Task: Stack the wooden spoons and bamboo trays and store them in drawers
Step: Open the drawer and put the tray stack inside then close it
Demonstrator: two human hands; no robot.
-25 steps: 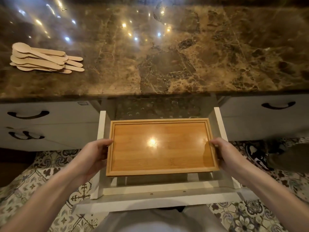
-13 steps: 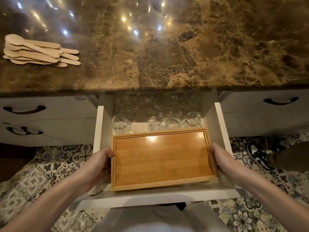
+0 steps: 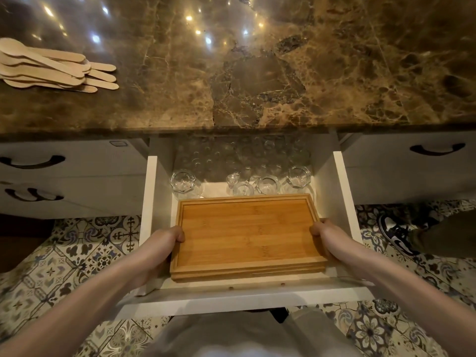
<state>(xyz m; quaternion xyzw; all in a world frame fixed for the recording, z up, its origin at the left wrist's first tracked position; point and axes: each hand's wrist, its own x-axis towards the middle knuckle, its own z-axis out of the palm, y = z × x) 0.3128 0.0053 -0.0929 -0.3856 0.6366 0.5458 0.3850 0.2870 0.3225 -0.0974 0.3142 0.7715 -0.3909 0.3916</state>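
Note:
A stack of bamboo trays [image 3: 247, 233] sits low inside the open white drawer [image 3: 150, 202], in its front half. My left hand [image 3: 164, 243] grips the stack's left edge and my right hand [image 3: 325, 239] grips its right edge, fingers curled under the rims. A pile of wooden spoons [image 3: 49, 69] lies on the brown marble counter [image 3: 257, 73] at the far left, apart from both hands.
Several clear glasses [image 3: 268, 182] stand at the back of the drawer, just behind the trays. Closed white drawers with dark handles [image 3: 438, 149] flank the open one. A patterned tile floor [image 3: 85, 253] lies below, with another person's shoe [image 3: 396, 234] at the right.
The tray stack has come down from above the drawer's rim into the drawer, both hands still on it. The glasses at the back have come into view.

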